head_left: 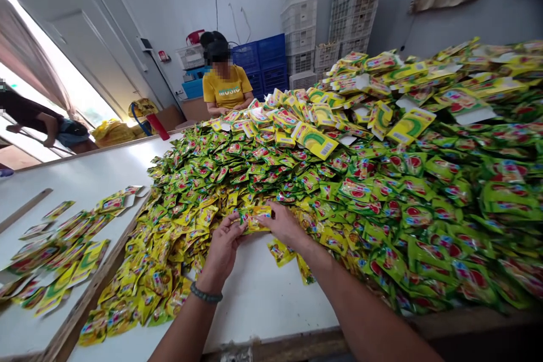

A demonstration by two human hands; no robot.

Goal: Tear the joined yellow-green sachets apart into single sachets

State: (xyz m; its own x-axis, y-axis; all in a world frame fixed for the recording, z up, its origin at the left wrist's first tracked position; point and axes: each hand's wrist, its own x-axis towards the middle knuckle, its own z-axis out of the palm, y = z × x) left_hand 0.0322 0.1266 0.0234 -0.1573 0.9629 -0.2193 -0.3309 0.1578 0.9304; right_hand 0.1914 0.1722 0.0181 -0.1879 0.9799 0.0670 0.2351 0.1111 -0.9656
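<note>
Just above the bare table in front of me, my left hand point(225, 240) and my right hand point(285, 226) come together at a small yellow-and-green printed sachet point(257, 217). Fingers of my left hand pinch its left end, while the right thumb and fingers grip its right end. Whether it is one sachet or a few together, I cannot tell. Around both hands spreads a heap of yellow sachets point(163, 263), and green sachets with a red fruit picture point(424, 215) are piled behind and to the right. A loose yellow sachet point(280, 252) lies beside my right wrist.
Flat printed boxes point(316, 138) lie on top of the heap. A wooden strip point(99, 280) divides the white table point(254, 300); flattened cartons point(63, 254) lie left of it. A person in a yellow shirt point(227, 87) is across the table, another person point(38, 121) far left. Crates point(301, 28) stand behind.
</note>
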